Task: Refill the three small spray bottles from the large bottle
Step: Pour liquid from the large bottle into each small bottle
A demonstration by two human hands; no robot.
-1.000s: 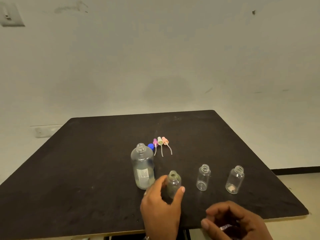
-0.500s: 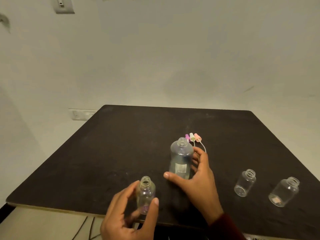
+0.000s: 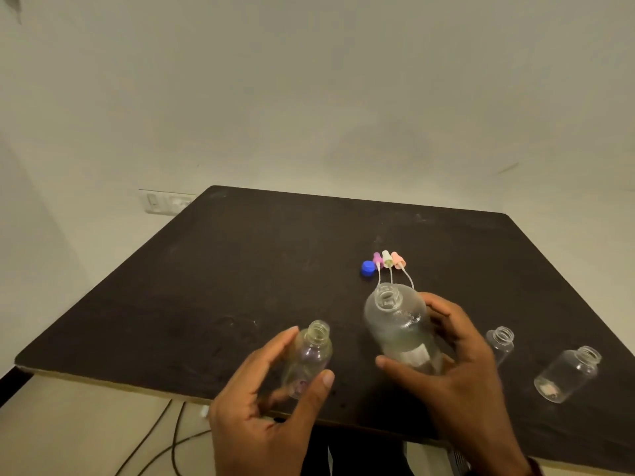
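My left hand [image 3: 264, 410] grips a small clear spray bottle [image 3: 309, 359], uncapped, held just above the table's front edge. To its right my right hand [image 3: 457, 369] is wrapped around the large clear bottle [image 3: 398, 324], which is open, lifted and leaning a little toward me, with liquid in its lower part. Two more small open bottles [image 3: 502, 341] [image 3: 567, 372] stand on the black table [image 3: 240, 286] at the right. Three spray heads, pink [image 3: 378, 260], white [image 3: 387, 259] and peach [image 3: 398, 261], lie in a row behind the large bottle, beside a blue cap [image 3: 367, 268].
A wall socket [image 3: 165, 202] sits behind the table's far left corner. Cables [image 3: 161, 438] run over the floor below the front edge. The pale wall rises close behind the table.
My right hand closed on the large bottle, lifted it and drew it nearer. My left hand brought the small bottle left to the front edge. The view swung left and down.
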